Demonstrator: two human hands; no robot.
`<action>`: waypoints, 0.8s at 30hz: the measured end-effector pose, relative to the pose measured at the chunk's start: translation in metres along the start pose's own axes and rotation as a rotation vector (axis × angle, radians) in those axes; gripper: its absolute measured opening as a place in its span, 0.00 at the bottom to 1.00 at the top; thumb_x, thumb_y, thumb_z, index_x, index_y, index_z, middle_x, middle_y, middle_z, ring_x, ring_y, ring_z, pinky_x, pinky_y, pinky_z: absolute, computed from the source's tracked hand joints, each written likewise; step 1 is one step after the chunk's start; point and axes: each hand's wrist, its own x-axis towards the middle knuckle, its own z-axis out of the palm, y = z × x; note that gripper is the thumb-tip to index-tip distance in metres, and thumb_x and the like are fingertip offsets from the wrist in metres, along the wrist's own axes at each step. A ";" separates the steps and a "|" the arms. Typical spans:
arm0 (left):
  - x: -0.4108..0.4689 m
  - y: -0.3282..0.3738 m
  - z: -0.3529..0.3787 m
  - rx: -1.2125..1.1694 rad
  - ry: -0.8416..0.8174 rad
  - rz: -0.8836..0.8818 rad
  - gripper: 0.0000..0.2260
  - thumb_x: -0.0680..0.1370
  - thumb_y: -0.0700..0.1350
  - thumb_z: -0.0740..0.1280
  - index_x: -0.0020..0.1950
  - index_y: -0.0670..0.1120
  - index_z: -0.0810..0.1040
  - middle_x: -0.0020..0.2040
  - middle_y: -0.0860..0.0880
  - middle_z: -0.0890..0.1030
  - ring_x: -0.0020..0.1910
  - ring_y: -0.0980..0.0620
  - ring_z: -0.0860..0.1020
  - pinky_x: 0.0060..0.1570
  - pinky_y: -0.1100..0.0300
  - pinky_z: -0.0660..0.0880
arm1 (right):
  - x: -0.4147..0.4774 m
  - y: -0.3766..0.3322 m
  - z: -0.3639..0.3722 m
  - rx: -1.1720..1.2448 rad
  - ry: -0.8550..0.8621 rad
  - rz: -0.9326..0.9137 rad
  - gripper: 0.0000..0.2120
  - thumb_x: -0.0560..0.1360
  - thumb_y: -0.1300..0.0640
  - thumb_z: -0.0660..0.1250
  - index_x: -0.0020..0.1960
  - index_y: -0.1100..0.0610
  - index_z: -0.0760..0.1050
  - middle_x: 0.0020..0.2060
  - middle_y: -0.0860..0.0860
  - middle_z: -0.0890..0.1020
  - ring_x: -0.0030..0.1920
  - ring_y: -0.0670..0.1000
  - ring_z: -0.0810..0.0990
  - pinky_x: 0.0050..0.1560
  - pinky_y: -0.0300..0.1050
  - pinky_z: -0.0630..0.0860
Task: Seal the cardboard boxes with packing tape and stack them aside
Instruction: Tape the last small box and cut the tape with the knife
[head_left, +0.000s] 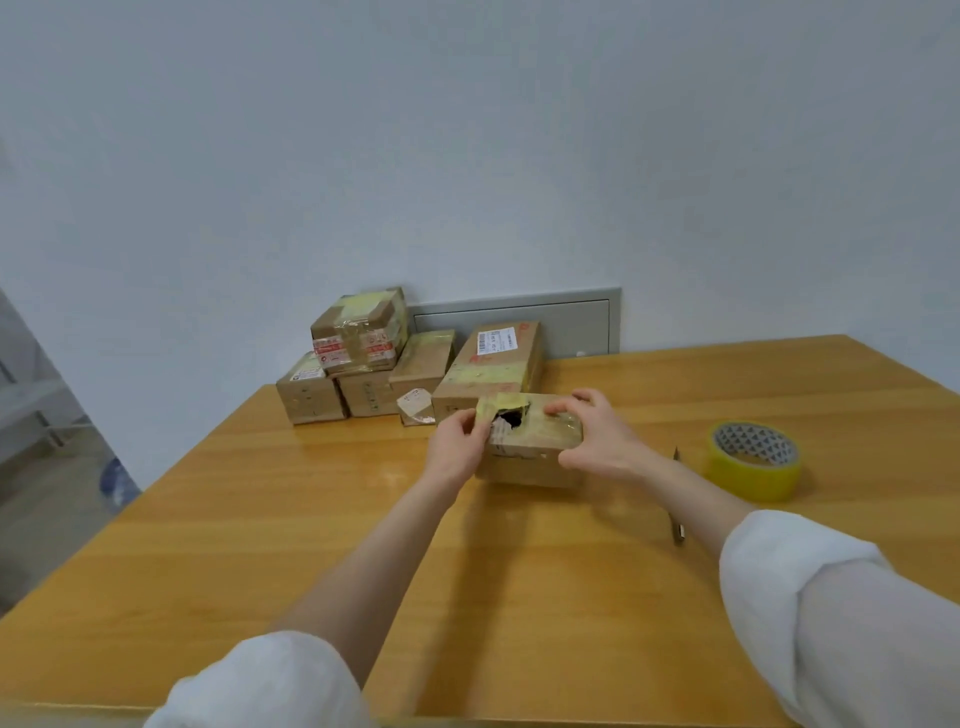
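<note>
Centre of surface (311, 519): cardboard box (524, 462), top torn, grasped at either end by left hand (457, 441) and right hand (597, 441). Right: tape roll (753, 462). Far left: stacked boxes (358, 332).

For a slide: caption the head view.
Left hand and right hand hold a torn cardboard box on the table, tape roll nearby.
</note>
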 end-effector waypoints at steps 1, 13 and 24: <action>0.004 0.005 0.001 -0.026 -0.010 0.005 0.19 0.81 0.45 0.61 0.72 0.44 0.70 0.66 0.48 0.76 0.63 0.49 0.74 0.63 0.52 0.72 | 0.003 0.000 -0.003 -0.006 0.011 0.009 0.31 0.67 0.62 0.69 0.69 0.48 0.68 0.72 0.50 0.57 0.66 0.56 0.67 0.55 0.43 0.72; -0.002 -0.026 0.006 0.305 -0.039 0.131 0.20 0.80 0.49 0.63 0.71 0.44 0.69 0.65 0.46 0.76 0.61 0.48 0.75 0.60 0.51 0.75 | -0.007 -0.003 0.004 -0.377 -0.062 -0.028 0.32 0.70 0.47 0.69 0.72 0.47 0.66 0.75 0.50 0.56 0.72 0.54 0.60 0.68 0.51 0.66; 0.007 -0.017 0.010 0.686 -0.239 0.541 0.28 0.78 0.50 0.64 0.77 0.48 0.61 0.74 0.50 0.67 0.71 0.50 0.67 0.66 0.53 0.68 | -0.013 0.003 0.029 -0.445 0.245 -0.172 0.19 0.74 0.41 0.65 0.60 0.49 0.75 0.54 0.45 0.78 0.54 0.50 0.77 0.47 0.45 0.75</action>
